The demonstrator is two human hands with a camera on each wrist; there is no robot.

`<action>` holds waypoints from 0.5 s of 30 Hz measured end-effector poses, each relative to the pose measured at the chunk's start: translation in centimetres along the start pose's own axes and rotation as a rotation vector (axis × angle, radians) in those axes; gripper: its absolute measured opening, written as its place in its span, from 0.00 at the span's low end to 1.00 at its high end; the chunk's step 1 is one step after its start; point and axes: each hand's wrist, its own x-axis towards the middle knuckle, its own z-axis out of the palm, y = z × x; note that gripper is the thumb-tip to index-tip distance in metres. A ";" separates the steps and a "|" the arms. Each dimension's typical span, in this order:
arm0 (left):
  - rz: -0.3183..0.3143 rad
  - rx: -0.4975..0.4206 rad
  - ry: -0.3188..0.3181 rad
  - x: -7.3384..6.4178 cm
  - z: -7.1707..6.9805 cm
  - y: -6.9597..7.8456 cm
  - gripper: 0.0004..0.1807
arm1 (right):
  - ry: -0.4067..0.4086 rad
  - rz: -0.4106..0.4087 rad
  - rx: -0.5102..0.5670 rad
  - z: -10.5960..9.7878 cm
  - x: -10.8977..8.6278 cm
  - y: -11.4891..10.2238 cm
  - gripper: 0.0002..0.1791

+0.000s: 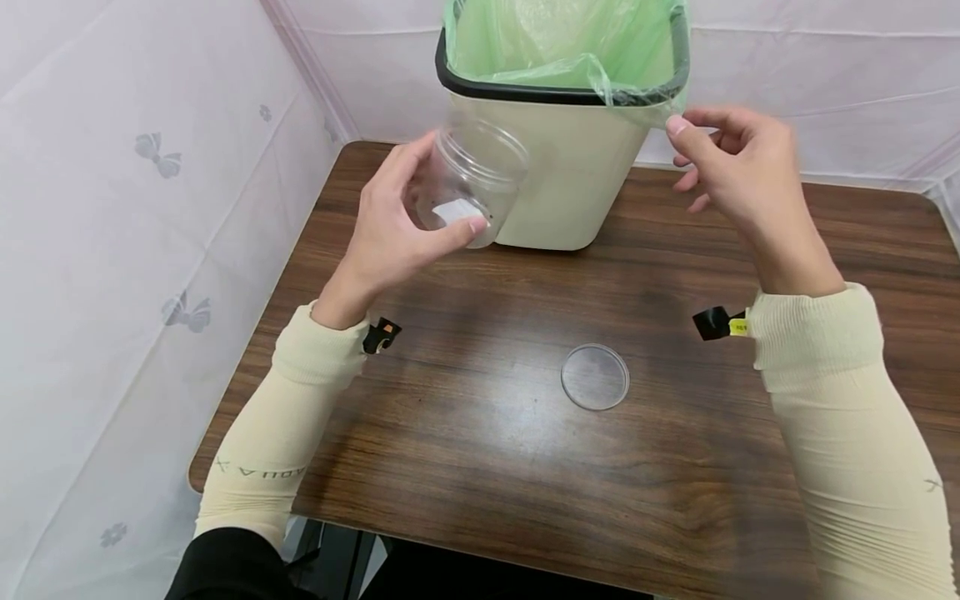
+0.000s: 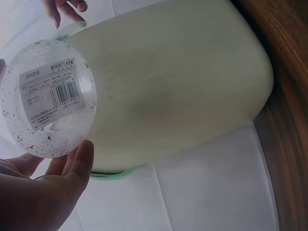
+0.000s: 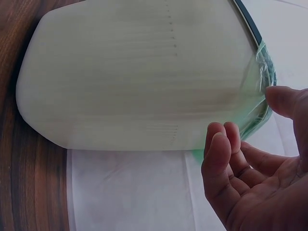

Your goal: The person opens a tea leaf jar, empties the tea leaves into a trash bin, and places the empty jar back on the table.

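Observation:
My left hand [image 1: 397,225] grips a clear plastic jar [image 1: 480,167] with its mouth uncovered, tilted in front of the bin. In the left wrist view, the jar's base [image 2: 48,139] bears a white barcode label [image 2: 53,94] and dark specks. The thumb and forefinger of my right hand [image 1: 750,162] pinch the edge of a thin green bin liner [image 1: 645,117] at the bin's front right corner. Its other fingers are loosely bent, apart from the bin. A cream bin [image 1: 570,167] with a black rim [image 1: 525,90] stands upright, lined by that bag.
A round clear lid [image 1: 595,377] lies flat on the dark wooden table [image 1: 450,433], nearer me than the bin. Pale patterned sheeting [image 1: 150,250] hangs along the left and back of the table.

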 end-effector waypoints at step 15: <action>-0.015 0.063 -0.046 -0.5 0.2 -4.3 0.45 | 0.015 -0.019 0.014 0.2 -0.3 0.7 0.25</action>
